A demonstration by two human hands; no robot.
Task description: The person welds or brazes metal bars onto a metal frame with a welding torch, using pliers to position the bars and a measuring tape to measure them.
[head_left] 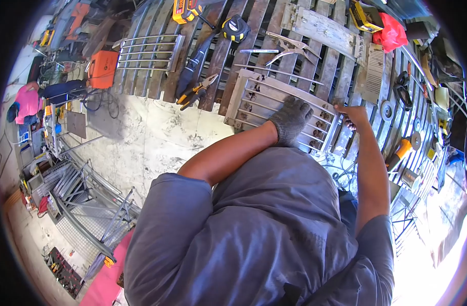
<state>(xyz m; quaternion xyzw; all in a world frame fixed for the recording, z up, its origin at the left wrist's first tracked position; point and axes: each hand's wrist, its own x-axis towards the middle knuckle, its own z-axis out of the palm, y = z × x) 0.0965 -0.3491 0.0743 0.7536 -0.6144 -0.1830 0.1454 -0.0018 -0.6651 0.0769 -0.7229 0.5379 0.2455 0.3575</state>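
A flat metal grille (266,104), a frame with several thin parallel bars, lies on the slatted workbench (211,92) in front of my body. My left hand (291,121), in a dark grey knit glove, is over the bars with its fingers curled down on them. At the grille's right end is my right hand (355,116), bare, with its thumb against the frame's corner and its other fingers curled in. Whatever those fingers may hold is hidden. Just beyond the grille are a thin metal rod (279,73), locking pliers (293,50) and a silver marker-like stick (259,51).
Yellow-handled pliers (197,93), a tape measure (235,28) and a second barred grille (149,52) lie on the left. To the right are a grinding disc (386,110) and a yellow angle grinder (400,152). Another person (28,104) is at far left.
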